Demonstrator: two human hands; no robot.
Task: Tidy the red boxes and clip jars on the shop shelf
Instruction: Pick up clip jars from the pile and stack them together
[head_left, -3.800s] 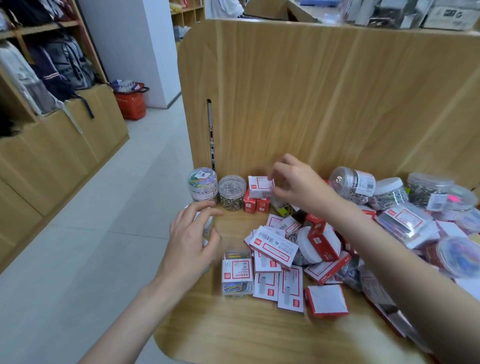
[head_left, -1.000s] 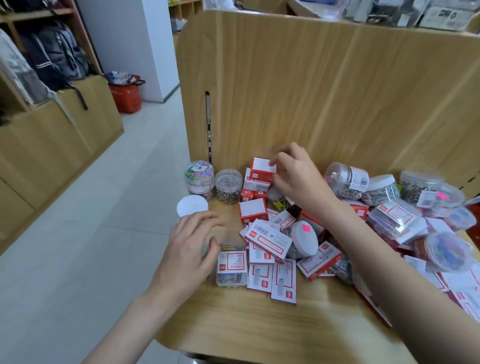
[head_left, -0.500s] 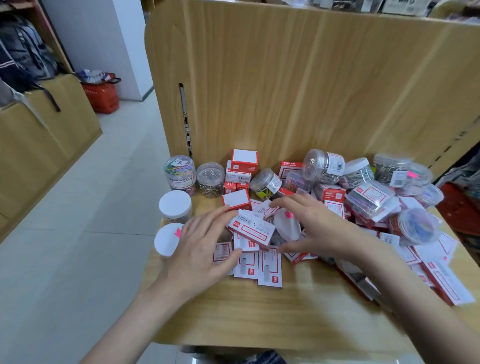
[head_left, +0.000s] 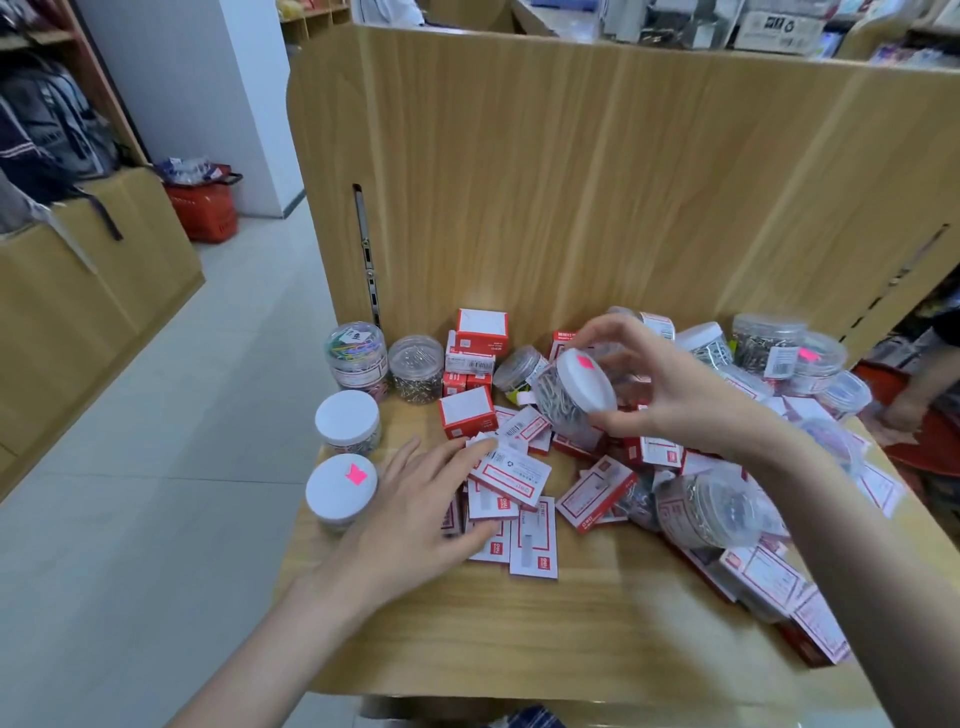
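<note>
A stationery shop, seen from a display shelf at the end of an aisle.

Small red boxes (head_left: 466, 411) and clear clip jars (head_left: 416, 368) with price stickers crowd a wooden shelf (head_left: 467, 639). Backpacks (head_left: 47, 130) hang on a wall rack, a red shopping basket (head_left: 205, 210) sits on the tiled floor, and boxed goods (head_left: 774, 26) fill a rear counter.

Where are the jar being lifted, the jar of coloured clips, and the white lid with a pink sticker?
Lifted jar (head_left: 571, 397): head view, on its white lid.
Coloured-clip jar (head_left: 356, 358): head view, on its clear side.
Stickered lid (head_left: 340, 486): head view, on its white top.
</note>
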